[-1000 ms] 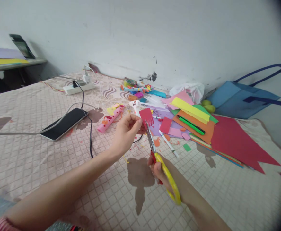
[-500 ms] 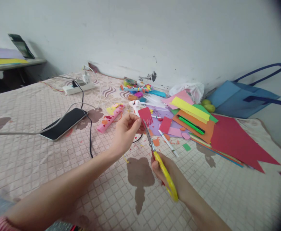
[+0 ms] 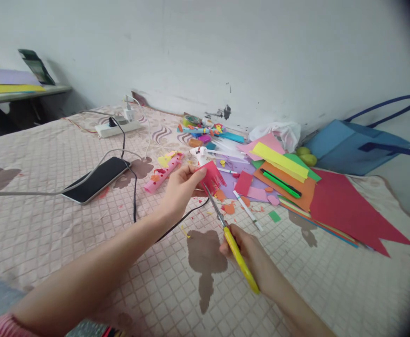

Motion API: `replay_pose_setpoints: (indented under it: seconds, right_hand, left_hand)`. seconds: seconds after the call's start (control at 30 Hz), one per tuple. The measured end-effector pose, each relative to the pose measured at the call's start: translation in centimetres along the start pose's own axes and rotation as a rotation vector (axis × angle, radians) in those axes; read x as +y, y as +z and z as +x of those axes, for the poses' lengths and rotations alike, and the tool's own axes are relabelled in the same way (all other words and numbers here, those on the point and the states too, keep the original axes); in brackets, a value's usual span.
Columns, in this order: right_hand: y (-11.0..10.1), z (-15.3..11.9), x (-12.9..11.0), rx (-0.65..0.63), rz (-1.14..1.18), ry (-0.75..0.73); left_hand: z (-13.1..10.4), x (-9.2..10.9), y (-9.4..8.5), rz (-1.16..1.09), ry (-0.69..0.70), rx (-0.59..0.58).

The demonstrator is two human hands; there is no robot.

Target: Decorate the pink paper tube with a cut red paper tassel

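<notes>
Pinched between the thumb and fingers of my left hand (image 3: 181, 187) is a small piece of red paper (image 3: 212, 174), its right edge cut into a fringe. My right hand (image 3: 249, 250) grips scissors (image 3: 238, 257) with yellow handles. Their metal blades point up and left and meet the lower edge of the red paper. Beyond my left hand lies a pink paper roll (image 3: 164, 173) with red dots and small paper shapes. A white glue gun (image 3: 199, 152) rests just behind the red paper, partly hidden by it.
Coloured sheets and a green cutter (image 3: 281, 183) are piled to the right, with a white marker (image 3: 247, 210) nearby. A blue bag (image 3: 355, 145) stands behind them. At left are a black phone (image 3: 97, 180), cables and a white power strip (image 3: 117, 127).
The red paper has tilted, and its fringe now points more down and right. The scissor blades have shifted slightly left, to the paper's lower edge. The whole view has moved a little.
</notes>
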State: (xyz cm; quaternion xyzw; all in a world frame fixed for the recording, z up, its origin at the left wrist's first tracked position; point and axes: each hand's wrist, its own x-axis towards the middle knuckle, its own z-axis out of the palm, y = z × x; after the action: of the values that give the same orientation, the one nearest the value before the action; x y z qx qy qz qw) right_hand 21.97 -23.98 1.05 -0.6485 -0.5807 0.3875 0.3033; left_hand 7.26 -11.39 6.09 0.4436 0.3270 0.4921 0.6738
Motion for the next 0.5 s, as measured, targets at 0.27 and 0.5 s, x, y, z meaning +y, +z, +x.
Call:
replay_pose_setpoints:
  seconds: [0.27,0.5]
  right_hand:
    - [-0.6,-0.1,0.3,-0.019,0.054,0.05]
    - [-1.1,-0.4,0.7,-0.032,0.125,0.081]
  left_hand:
    - [0.2,0.7,-0.4,0.07,-0.025,-0.026]
    - [0.9,1.2,-1.2,0.164,-0.135,-0.124]
